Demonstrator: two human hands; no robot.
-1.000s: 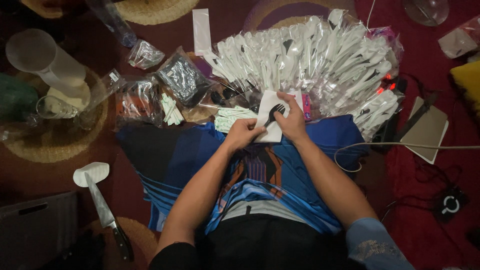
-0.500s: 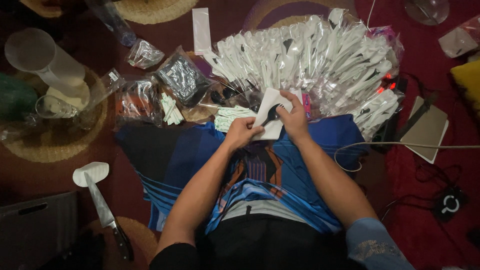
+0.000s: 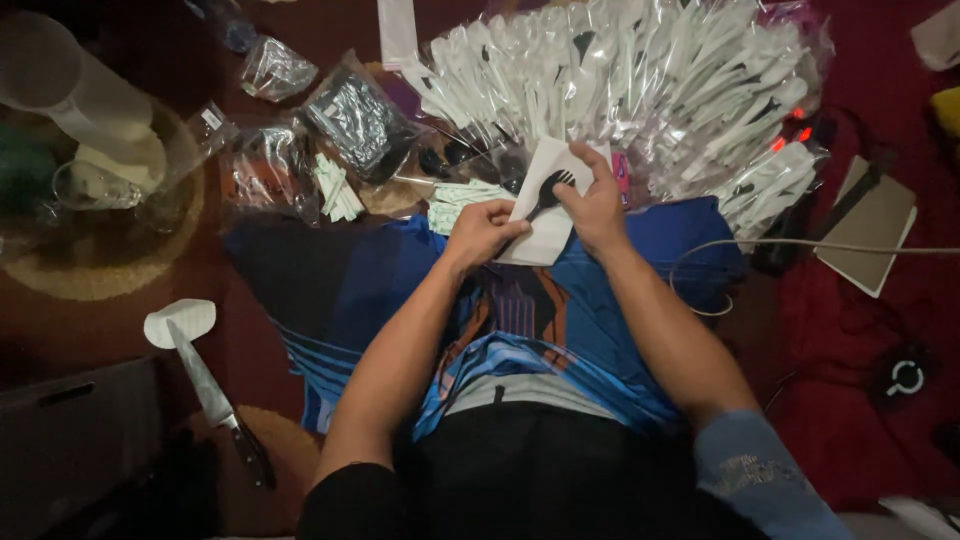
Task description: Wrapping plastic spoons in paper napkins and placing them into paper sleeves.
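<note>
While both hands meet over the lap, the left hand is closed on the lower left edge of a white napkin, fingers curled over it. Right hand is clamped on the napkin's upper right side, fingertips at its top edge. Black plastic fork lies on the napkin between the two hands, tines up and to the right, handle running down toward the left hand. Napkin sits above a blue patterned cloth spread across the lap.

Just beyond the hands: big fan-shaped heap of clear-wrapped cutlery packets, white pieces inside, a few black. Small stack of pale green sachets just left of the napkin. Further left, a clear bag of black cutlery, a bag with white sticks, another crumpled clear bag.

Far left: clear plastic jug on a round woven mat. Lower left: knife on the floor, blade tip on a white scrap. Right side: white cable over a dark red cloth, brown notebook near it.
</note>
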